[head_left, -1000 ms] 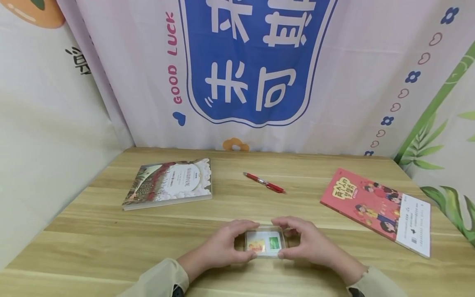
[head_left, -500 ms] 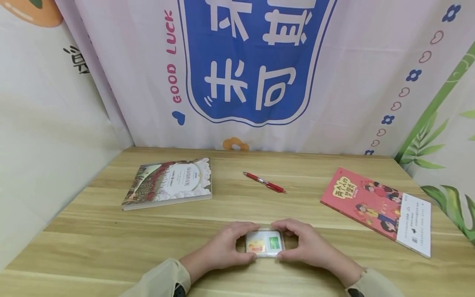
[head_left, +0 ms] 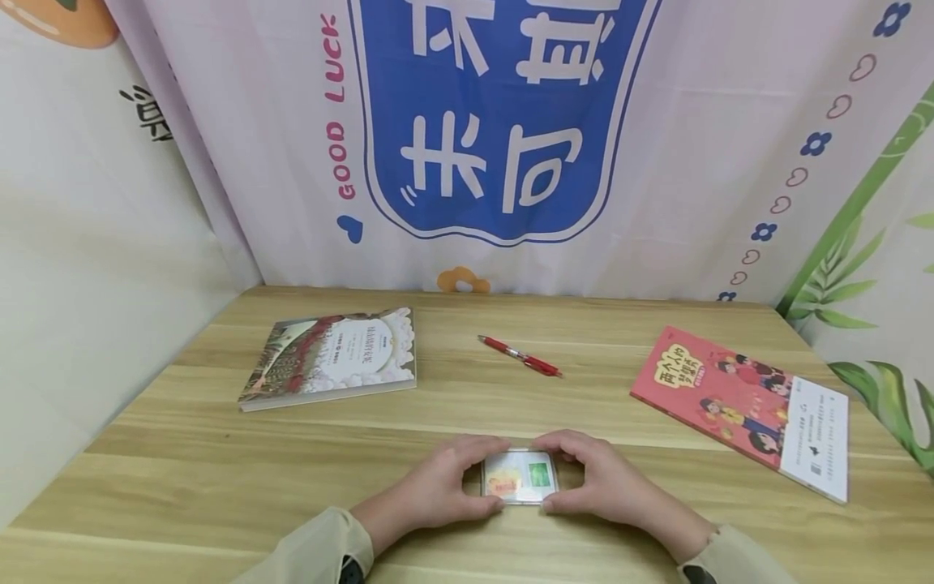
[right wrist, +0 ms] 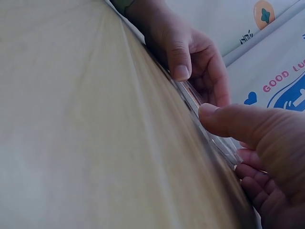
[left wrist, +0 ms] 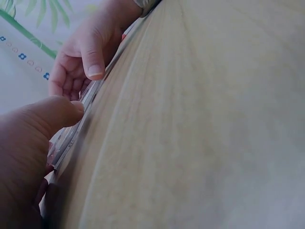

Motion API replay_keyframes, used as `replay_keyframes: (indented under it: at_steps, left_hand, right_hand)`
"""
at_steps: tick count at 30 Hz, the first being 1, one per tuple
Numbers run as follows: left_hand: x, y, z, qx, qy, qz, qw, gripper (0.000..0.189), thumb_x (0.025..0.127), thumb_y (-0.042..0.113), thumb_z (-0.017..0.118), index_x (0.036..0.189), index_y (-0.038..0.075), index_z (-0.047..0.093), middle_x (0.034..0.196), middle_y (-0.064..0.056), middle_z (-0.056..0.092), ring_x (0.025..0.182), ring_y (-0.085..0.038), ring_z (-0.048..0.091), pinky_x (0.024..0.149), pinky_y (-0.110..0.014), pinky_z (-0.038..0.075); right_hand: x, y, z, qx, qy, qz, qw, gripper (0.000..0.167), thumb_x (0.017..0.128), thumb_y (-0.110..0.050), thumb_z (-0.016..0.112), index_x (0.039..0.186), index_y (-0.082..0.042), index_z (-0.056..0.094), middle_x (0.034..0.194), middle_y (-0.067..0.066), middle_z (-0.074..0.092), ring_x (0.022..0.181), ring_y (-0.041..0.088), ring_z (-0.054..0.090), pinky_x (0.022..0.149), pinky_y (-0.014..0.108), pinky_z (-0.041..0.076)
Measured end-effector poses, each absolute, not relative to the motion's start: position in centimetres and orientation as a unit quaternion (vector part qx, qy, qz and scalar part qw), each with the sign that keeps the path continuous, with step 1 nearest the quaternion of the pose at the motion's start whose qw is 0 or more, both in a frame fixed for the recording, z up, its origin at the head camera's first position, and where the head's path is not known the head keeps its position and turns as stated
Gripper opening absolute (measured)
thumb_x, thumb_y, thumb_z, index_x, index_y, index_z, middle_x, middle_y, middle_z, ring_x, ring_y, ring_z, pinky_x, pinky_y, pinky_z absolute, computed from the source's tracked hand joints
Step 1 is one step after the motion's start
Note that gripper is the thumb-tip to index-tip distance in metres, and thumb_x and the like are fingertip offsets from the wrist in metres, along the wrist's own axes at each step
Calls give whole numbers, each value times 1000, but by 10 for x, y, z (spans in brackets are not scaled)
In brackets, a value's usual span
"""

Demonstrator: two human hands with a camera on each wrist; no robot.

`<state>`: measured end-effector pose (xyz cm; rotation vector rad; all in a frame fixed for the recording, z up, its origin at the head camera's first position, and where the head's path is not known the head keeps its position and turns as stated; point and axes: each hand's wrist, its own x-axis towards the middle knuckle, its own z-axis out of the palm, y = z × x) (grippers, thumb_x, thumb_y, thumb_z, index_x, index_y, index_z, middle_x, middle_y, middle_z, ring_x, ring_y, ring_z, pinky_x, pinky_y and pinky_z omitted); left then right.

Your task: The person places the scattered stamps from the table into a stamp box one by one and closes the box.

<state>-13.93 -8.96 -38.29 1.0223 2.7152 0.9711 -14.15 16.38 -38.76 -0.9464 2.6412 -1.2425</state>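
Note:
A small, flat, clear plastic case (head_left: 520, 477) with a white insert lies on the wooden table (head_left: 292, 487). Its insert shows a yellow-orange picture on the left and a green one on the right. My left hand (head_left: 456, 480) grips the case's left end, thumb at the near edge and fingers at the far edge. At the opposite end, my right hand (head_left: 601, 478) holds it the same way, thumb in front. Both wrist views show the case edge-on, low over the tabletop, with the thumbs against its near side. Some fingertips are hidden behind the case and the hands.
A red pen (head_left: 520, 356) lies beyond the case. A thick book (head_left: 332, 357) with a white and brown cover is at the back left. A pink and white book (head_left: 740, 412) lies at the right. A printed curtain (head_left: 679, 162) hangs along the table's far edge.
The case lies flatter than a second ago, when its clear far edge stood slightly higher. My right thumb has shifted slightly left. Books and pen stay where they were.

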Motion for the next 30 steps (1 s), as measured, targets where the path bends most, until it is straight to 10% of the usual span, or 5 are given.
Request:
replay_keyframes:
  at_steps: [15, 30]
  left_hand:
    - [-136, -86, -381, 326, 895, 297, 61, 62, 79, 34, 69, 135, 17, 49, 136, -1, 49, 126, -22, 44, 105, -43, 35]
    - [-137, -89, -371, 330, 885, 319, 81, 63, 78, 29, 69, 136, 15, 46, 141, -4, 41, 130, -23, 37, 104, -46, 34]
  right_hand:
    - [-134, 159, -382, -298, 881, -364, 51, 58, 75, -39, 74, 126, -18, 56, 126, 0, 51, 116, 23, 47, 96, 51, 38]
    - [-134, 152, -372, -288, 885, -359, 72, 67, 75, -37, 74, 132, -12, 48, 129, 0, 45, 119, 21, 41, 98, 50, 37]
